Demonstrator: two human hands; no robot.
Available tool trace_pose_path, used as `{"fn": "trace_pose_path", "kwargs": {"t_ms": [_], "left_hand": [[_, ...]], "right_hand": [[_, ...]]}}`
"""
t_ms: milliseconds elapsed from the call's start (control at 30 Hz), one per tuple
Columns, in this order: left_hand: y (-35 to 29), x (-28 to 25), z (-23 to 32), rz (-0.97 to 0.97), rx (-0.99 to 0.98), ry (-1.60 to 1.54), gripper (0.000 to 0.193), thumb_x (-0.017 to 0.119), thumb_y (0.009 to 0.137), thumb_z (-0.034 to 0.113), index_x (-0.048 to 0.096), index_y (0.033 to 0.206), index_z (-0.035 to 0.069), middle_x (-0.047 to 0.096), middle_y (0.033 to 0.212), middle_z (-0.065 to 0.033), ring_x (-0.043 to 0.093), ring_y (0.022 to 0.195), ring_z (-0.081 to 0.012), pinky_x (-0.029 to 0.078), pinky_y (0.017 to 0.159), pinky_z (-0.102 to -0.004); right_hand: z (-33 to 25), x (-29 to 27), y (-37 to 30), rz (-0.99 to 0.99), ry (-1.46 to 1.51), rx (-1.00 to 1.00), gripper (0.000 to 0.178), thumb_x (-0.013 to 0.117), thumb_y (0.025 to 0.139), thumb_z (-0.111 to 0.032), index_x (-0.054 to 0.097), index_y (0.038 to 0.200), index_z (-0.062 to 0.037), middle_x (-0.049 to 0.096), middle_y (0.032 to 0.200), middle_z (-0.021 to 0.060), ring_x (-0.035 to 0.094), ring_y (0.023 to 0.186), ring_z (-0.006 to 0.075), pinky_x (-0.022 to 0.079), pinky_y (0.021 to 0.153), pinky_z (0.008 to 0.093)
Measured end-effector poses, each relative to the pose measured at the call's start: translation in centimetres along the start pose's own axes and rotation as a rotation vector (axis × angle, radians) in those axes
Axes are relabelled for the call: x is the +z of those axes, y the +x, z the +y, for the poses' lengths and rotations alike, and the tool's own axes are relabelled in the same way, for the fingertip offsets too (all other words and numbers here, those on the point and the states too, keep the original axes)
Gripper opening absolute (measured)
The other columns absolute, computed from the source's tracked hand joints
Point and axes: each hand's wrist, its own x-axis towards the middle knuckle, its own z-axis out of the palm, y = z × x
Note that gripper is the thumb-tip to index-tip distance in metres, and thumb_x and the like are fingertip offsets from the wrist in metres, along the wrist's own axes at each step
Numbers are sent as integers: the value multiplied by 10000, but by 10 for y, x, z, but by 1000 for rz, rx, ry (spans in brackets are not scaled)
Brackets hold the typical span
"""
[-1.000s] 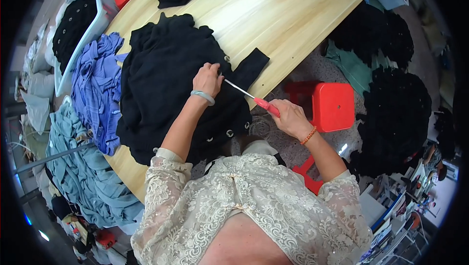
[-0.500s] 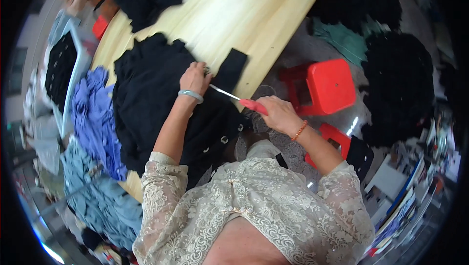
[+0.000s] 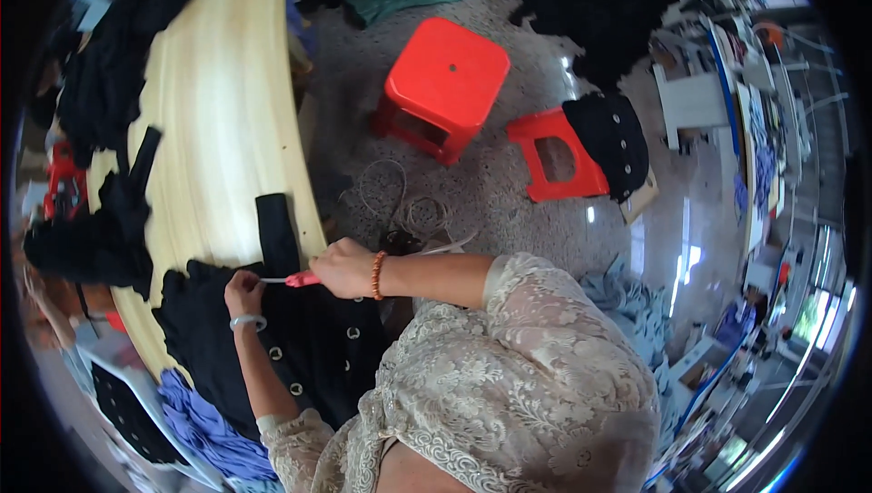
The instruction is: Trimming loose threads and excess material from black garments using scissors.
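A black garment with round metal rings lies bunched over the near end of the pale wooden table, its dark strip stretching up the board. My left hand, with a pale bangle at the wrist, is closed in a pinch on the garment's fabric. My right hand, an orange beaded bracelet at its wrist, grips a red-handled screwdriver-like tool. The tool's thin metal shaft points left and meets my left fingertips. Those fingers hide its tip.
The wooden table carries more black garments at left, beside purple cloth. Two red stools stand on the speckled floor, one bearing black ringed cloth. A loose cord lies near the table edge.
My view has swung to the right, so the table and both hands appear farther left and lower. My right hand has come closer to my left, still gripping the tool.
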Motion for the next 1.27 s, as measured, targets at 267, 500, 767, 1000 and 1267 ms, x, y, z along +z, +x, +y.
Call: {"fn": "trace_pose_path", "kwargs": {"t_ms": [267,500,767,1000,1267], "left_hand": [[3,-3,-2,-38,-130,-350,60,685,876,46,665,876,-11,658,751,-3,585,653,-64,478,612,-217],[-65,17,44,184,30,466,559,715,848,305,526,1346,136,516,1380,-115,465,1280,-310,292,1084,-494],[-134,24,69,292,-97,649,815,644,871,434,290,1534,119,263,1581,-166,225,1467,-354,140,1151,-570],[-132,32,64,268,-23,710,811,627,874,397,276,1522,58,278,1571,-190,200,1477,-365,92,1183,-523],[-131,35,63,283,-47,673,784,585,897,482,319,1499,56,313,1549,-202,229,1460,-397,77,1179,-548]], "right_hand": [[31,-12,-8,-29,155,243,164,591,869,-195,617,906,-38,679,861,177,662,844,386,517,729,488],[181,-64,-86,295,-92,899,208,540,901,-206,571,1040,-56,615,1019,218,652,898,440,524,755,562],[345,-129,-117,343,-231,1365,309,397,981,-222,507,1168,-3,575,1166,286,645,1030,433,547,849,505],[430,-116,-66,167,-322,1469,302,506,949,-195,513,1211,-46,565,1205,235,654,1053,386,553,887,464],[472,-90,-67,281,-317,1112,646,663,851,-181,363,1423,-163,436,1355,156,594,1115,458,515,945,497]]}}
